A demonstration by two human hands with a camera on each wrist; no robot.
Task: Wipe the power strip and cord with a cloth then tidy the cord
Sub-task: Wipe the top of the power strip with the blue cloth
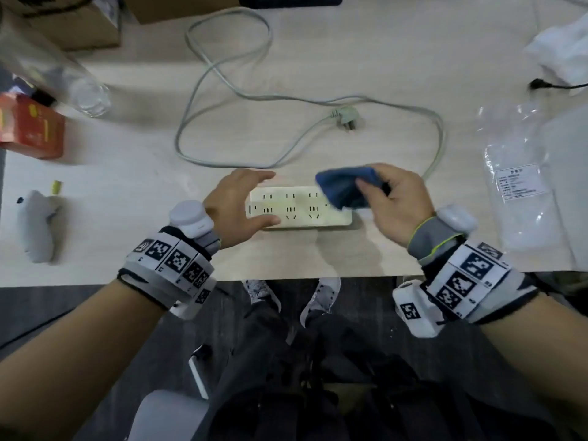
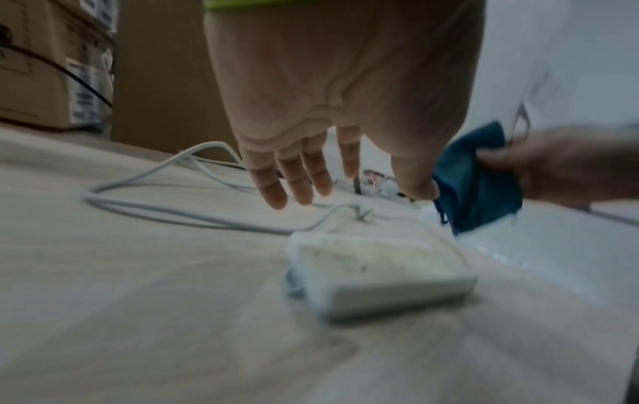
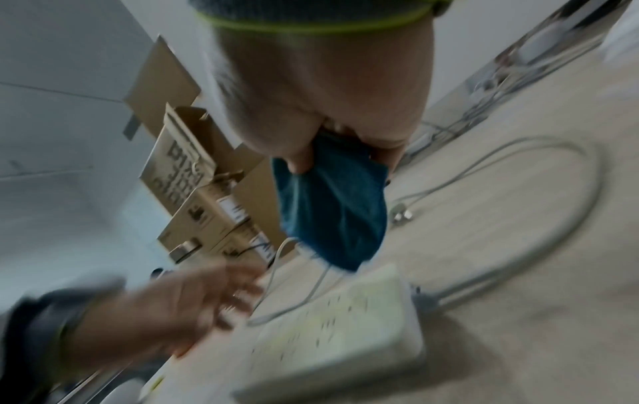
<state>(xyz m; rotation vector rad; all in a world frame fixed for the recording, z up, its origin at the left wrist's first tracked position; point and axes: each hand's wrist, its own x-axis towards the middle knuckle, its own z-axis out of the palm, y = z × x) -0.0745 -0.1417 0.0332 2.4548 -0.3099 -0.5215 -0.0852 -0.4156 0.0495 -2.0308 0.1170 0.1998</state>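
A white power strip (image 1: 300, 207) is lying flat near the front edge of a pale wooden table (image 1: 127, 173), its sockets facing up and its long side running left to right. Its left end is being framed by the left hand (image 1: 237, 206), which is spread wide, with the fingers (image 1: 254, 176) reaching along the far side and the thumb along the near side. In the left wrist view the strip is seen lying below the hand with a gap under the straight fingers, so whether the hand is touching the strip cannot be told.

A blue cloth (image 1: 346, 189) is being pinched in the right hand (image 1: 399, 203), bunched between the thumb and the curled fingers. The cloth is hanging down over the right end of the strip; in the right wrist view its lower edge is seen just above the strip, and contact cannot be told because of blur.

The grey cord (image 1: 222, 74) is leaving the right end of the strip and is lying in loose loops across the far part of the table, with its plug (image 1: 346, 117) resting inside the loops, well apart from both hands.

Cardboard boxes (image 1: 89, 23) are standing at the far left. A red box (image 1: 30, 127) and a clear bottle (image 1: 68, 78) are lying on the left, and clear plastic bags (image 1: 521, 173) are lying on the right.
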